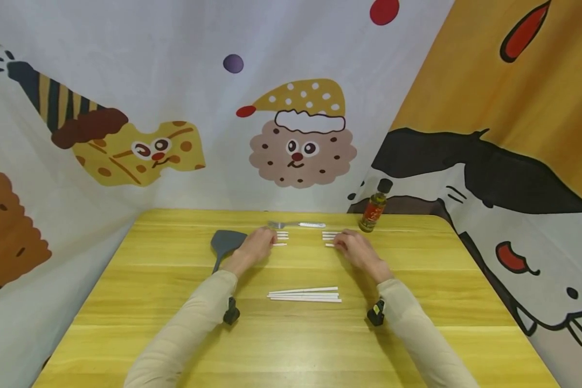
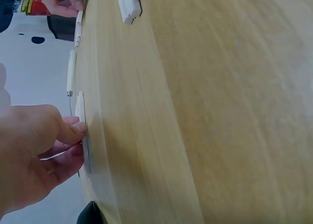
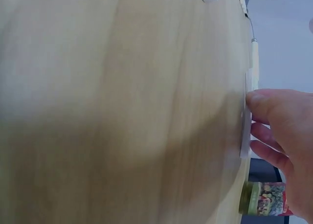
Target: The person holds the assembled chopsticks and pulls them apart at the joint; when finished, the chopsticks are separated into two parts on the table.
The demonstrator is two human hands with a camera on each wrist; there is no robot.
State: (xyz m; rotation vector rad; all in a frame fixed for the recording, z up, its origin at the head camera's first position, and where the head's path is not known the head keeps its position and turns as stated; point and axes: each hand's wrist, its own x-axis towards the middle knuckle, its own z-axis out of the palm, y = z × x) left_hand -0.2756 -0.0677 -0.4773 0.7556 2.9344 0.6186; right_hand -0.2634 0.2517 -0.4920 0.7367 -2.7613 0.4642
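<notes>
On the far part of the table, my left hand [image 1: 258,246] pinches a slim white stick [image 2: 86,153] lying at the near side of a small group of white sticks [image 1: 282,235]. Farther right, my right hand [image 1: 358,249] holds another white stick [image 3: 245,136] between thumb and fingers, beside a second group of white sticks [image 1: 328,235]. Both hands partly cover their groups. Between the forearms, nearer the body, several long white sticks [image 1: 304,295] lie side by side, slightly fanned.
A grey spatula [image 1: 226,240] lies left of the left hand, its handle partly behind the forearm. Behind the sticks is a fork [image 1: 312,225] with a white handle. A dark-capped bottle [image 1: 372,212] with a red label stands at the back right, before the cloth backdrop [image 1: 199,194].
</notes>
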